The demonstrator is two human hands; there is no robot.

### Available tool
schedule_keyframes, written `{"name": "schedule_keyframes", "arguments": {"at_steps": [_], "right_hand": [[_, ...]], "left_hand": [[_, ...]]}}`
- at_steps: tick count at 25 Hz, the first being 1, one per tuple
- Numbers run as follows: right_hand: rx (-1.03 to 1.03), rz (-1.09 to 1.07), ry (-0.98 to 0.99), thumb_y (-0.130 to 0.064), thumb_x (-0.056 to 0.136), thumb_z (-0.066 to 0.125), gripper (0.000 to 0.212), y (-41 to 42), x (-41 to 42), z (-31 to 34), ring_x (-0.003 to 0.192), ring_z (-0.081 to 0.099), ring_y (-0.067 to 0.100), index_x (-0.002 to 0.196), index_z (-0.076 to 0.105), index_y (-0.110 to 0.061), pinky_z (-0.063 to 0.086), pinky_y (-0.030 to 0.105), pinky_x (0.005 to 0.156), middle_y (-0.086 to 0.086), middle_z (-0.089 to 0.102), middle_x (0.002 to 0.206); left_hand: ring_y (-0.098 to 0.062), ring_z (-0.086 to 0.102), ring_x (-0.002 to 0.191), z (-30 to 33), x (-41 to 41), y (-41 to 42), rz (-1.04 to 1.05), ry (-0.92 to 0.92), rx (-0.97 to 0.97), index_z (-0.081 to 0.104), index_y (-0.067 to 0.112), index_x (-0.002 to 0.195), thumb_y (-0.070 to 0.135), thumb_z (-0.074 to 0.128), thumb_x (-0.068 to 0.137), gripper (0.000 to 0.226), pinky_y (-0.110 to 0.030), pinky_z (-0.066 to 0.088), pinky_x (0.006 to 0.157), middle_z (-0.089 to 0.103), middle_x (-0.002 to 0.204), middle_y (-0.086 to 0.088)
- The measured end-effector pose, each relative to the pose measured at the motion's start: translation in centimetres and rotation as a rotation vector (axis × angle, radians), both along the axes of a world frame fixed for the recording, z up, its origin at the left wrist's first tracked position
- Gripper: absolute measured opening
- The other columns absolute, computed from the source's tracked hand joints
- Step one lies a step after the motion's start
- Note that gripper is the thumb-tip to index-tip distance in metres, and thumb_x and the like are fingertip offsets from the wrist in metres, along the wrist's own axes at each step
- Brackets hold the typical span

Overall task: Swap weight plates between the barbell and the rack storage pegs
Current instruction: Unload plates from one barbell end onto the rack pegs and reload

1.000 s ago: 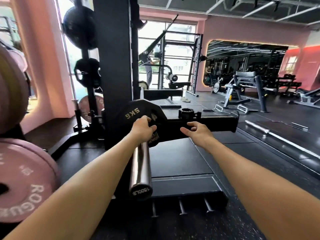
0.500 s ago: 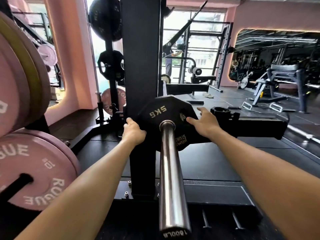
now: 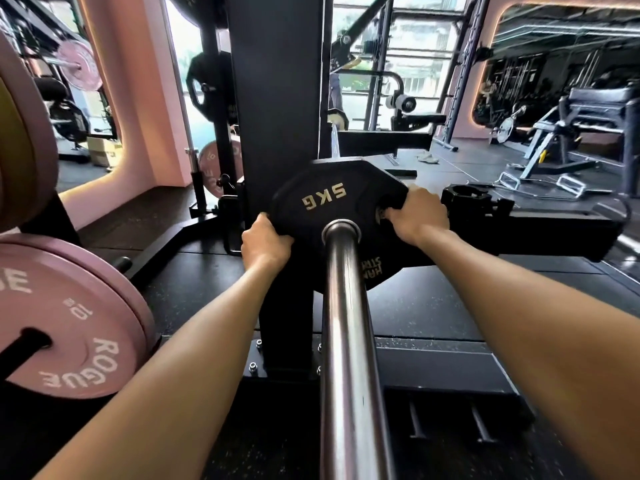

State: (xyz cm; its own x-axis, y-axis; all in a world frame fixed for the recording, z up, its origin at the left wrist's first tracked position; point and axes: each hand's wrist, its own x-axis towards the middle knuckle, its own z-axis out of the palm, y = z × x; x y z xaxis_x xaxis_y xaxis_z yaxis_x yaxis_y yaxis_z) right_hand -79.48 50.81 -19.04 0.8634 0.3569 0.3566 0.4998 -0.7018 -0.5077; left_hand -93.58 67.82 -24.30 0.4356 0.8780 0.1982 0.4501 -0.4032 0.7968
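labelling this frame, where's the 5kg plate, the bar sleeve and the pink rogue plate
5kg plate [image 3: 323, 200]: head view, on the face by the 5KG lettering
bar sleeve [image 3: 346, 341]: head view, mid-length of the steel
pink rogue plate [image 3: 74, 327]: head view, flat face

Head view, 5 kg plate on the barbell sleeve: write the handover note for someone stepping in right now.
Left hand: grips the lower-left rim of the black 5 kg plate.
Right hand: grips the plate's right edge, fingers curled into its grip slot.
The plate sits on the barbell sleeve, well in from the near end.
Pink Rogue 10 plate hangs on a storage peg at left.
A black collar lies on the rack beam at right.
Done: both hands on the plate.
Left: slide it off, rack it, load its replacement.
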Motion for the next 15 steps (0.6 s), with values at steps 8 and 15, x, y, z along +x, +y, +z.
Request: {"name": "schedule_keyframes", "arguments": {"at_steps": [8, 15], "right_hand": [[0.016, -0.026, 0.068, -0.027, 0.080, 0.062, 0.026, -5.6, -7.7, 0.4, 0.103, 0.060, 0.037, 0.104, 0.063, -0.015, 0.045, 0.032, 0.081, 0.012, 0.065, 0.106], [0.045, 0.001, 0.063, -0.024, 0.075, 0.060, 0.023, -12.8, -18.1, -0.1, 0.100, 0.060, 0.035, 0.097, 0.063, -0.020, 0.043, 0.032, 0.076, 0.007, 0.068, 0.102]], "left_hand": [[-0.040, 0.060, 0.099, 0.3, -7.3, -4.7, -0.019, 0.006, 0.113, 0.061, 0.017, 0.105, 0.013, 0.055, 0.078, 0.028, -0.037, 0.047, 0.079, 0.068, 0.100, -0.014], [-0.034, 0.062, 0.096, -0.4, -17.9, -11.5, -0.094, -0.044, 0.143, 0.061, 0.017, 0.098, 0.014, 0.056, 0.077, 0.021, -0.030, 0.041, 0.071, 0.070, 0.095, -0.008]]}}
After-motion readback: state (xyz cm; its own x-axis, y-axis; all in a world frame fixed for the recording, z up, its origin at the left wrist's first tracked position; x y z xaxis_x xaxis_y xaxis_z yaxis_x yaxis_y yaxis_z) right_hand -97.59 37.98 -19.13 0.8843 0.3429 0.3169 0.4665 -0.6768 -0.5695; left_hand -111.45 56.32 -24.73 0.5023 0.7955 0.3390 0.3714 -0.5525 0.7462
